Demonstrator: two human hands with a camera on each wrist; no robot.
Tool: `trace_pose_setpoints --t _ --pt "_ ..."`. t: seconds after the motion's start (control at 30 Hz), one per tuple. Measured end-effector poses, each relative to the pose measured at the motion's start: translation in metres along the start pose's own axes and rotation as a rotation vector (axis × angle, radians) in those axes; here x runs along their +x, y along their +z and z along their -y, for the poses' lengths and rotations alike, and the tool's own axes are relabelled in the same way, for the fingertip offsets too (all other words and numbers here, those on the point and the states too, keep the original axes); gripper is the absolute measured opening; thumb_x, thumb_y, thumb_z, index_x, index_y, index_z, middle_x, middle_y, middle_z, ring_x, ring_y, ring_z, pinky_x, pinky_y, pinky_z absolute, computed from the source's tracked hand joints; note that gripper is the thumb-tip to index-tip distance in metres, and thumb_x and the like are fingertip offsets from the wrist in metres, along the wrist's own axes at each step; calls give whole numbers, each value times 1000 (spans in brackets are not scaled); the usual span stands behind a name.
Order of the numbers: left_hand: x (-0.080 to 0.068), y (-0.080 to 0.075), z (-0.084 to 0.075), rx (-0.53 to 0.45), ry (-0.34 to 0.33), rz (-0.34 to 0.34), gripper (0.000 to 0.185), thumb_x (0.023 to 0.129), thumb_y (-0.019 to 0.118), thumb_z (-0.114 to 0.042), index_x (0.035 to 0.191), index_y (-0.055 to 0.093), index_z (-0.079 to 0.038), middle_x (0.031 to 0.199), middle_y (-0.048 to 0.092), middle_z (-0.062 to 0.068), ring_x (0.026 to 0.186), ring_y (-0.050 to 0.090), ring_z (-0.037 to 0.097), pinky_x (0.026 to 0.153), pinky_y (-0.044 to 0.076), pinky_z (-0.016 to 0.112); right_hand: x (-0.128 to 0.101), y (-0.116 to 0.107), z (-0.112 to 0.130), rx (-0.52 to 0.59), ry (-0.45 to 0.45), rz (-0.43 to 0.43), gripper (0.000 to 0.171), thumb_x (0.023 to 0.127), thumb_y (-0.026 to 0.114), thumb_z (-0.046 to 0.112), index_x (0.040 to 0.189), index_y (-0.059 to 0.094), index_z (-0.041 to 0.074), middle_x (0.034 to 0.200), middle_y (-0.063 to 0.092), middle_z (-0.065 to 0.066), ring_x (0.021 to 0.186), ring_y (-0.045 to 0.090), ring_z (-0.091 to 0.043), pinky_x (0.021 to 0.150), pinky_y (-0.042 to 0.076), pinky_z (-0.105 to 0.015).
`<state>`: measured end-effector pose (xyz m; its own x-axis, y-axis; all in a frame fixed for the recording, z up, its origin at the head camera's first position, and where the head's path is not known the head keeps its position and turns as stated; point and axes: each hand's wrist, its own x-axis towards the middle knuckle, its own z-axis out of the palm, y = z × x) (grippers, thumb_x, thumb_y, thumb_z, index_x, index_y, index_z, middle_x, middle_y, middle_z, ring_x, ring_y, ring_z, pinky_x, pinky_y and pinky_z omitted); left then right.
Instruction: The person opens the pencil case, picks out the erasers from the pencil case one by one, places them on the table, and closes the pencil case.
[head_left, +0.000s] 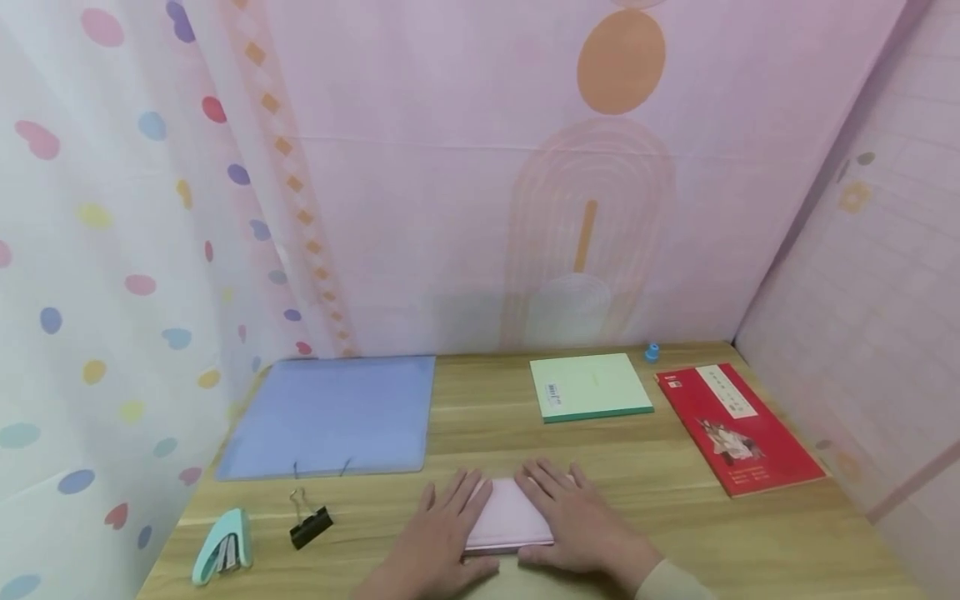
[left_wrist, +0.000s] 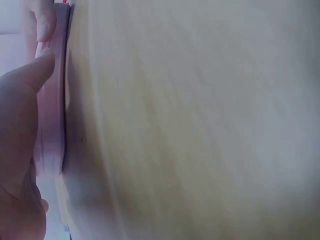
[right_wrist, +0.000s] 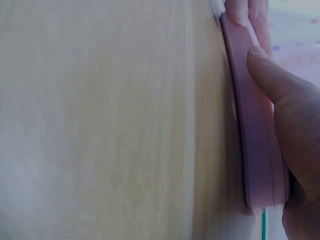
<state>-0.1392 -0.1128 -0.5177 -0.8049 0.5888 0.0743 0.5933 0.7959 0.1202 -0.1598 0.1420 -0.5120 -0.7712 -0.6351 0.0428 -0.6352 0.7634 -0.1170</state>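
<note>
A flat pink case (head_left: pixel 510 512) with rounded edges lies on the wooden table near its front edge. On its left side rests my left hand (head_left: pixel 442 537), fingers extended forward over the top. My right hand (head_left: pixel 573 521) lies the same way along the right side. Both wrist views show the case's near side wall, where a seam runs along the pink case (right_wrist: pixel 257 135). The thumb (left_wrist: pixel 42 70) of the left hand touches that wall in the left wrist view. In the right wrist view the right thumb (right_wrist: pixel 272 77) presses against it too.
A blue folder (head_left: pixel 333 417) lies at the back left, with a black binder clip (head_left: pixel 311 527) and a mint stapler (head_left: pixel 223 546) in front. A pale green book (head_left: pixel 592 383), a small blue object (head_left: pixel 652 352) and a red booklet (head_left: pixel 738 433) lie to the right. Curtains surround the table.
</note>
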Motion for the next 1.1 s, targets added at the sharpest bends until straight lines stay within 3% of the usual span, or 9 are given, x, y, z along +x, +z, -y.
trace_pose_setpoints --t 0.2,0.3,0.5,0.63,0.87,1.1 --pt "-1 -4 4 88 60 -12 93 85 34 -78 155 19 -20 158 20 11 144 19 31 109 20 66 -4 -5 -5 65 -48 32 94 82 42 79 155 22 23 159 21 -1 146 16 -24 111 21 -60" --pt "5 -8 5 53 113 -10 91 84 38 -77 156 15 -25 159 18 11 145 17 29 110 18 65 -8 -9 -12 95 -75 47 90 81 48 75 154 22 29 159 21 1 146 16 -22 112 21 -58" --pt "13 -9 9 43 218 -2 84 88 42 -71 156 16 -27 159 19 7 144 20 27 109 24 62 -14 -12 -18 150 -81 87 82 85 49 70 153 20 36 159 19 5 146 14 -19 114 22 -54" --pt "13 -6 11 67 233 0 81 91 40 -68 156 13 -27 160 18 6 144 20 26 110 25 59 -15 -13 -17 174 -78 93 81 85 51 69 153 20 37 159 19 7 146 14 -18 113 22 -55" --pt "13 -1 11 112 259 -59 80 92 39 -66 156 17 -23 157 25 7 142 28 26 110 27 56 -15 -11 -18 142 -97 66 81 86 50 68 153 21 34 159 21 6 146 16 -18 113 24 -54" --pt "14 0 12 101 253 -43 82 91 42 -67 156 16 -24 158 25 6 141 28 25 113 24 54 -15 -12 -17 146 -105 72 79 87 52 66 153 22 34 159 21 3 145 17 -18 113 23 -56"
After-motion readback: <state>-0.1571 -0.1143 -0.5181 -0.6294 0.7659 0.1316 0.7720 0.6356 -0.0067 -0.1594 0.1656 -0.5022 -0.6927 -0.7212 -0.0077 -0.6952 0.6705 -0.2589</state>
